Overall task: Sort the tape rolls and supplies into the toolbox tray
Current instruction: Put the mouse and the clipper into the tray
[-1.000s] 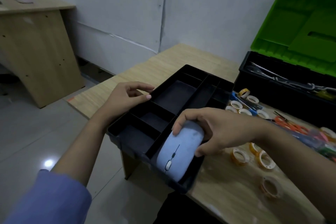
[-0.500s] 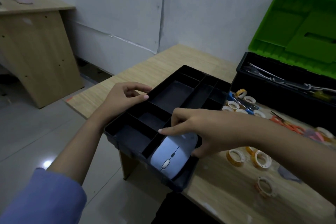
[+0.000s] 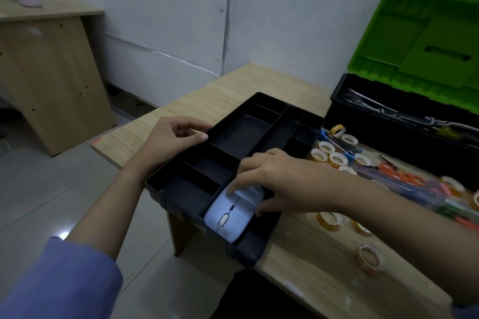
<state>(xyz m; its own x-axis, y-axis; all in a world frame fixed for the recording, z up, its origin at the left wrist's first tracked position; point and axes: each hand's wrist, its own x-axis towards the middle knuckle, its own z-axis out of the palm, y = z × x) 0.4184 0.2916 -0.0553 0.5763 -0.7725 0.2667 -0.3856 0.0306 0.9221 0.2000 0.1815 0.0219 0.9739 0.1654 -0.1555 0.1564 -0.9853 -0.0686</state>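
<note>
A black toolbox tray point(image 3: 269, 101) with several compartments sits at the table's left front corner, partly overhanging the edge. A light blue computer mouse point(image 3: 229, 216) lies in its near right compartment. My right hand point(image 3: 285, 180) holds the mouse's rear, index fingertip on top and thumb at its right side. My left hand point(image 3: 172, 140) grips the tray's left rim with the thumb against it and the fingers curled. Several tape rolls point(image 3: 327, 148) lie on the table to the tray's right, with more nearer me point(image 3: 329, 220).
An open black toolbox point(image 3: 388, 124) with a raised green lid point(image 3: 425, 41) stands at the back right. Orange scissors point(image 3: 400, 175) and mixed supplies lie in front of it. The wooden table point(image 3: 233, 85) ends left of the tray. A wooden desk point(image 3: 46, 72) stands far left.
My right hand has lowered the mouse flat into the near right compartment and slid back toward its rear. The left hand has stayed on the tray's rim.
</note>
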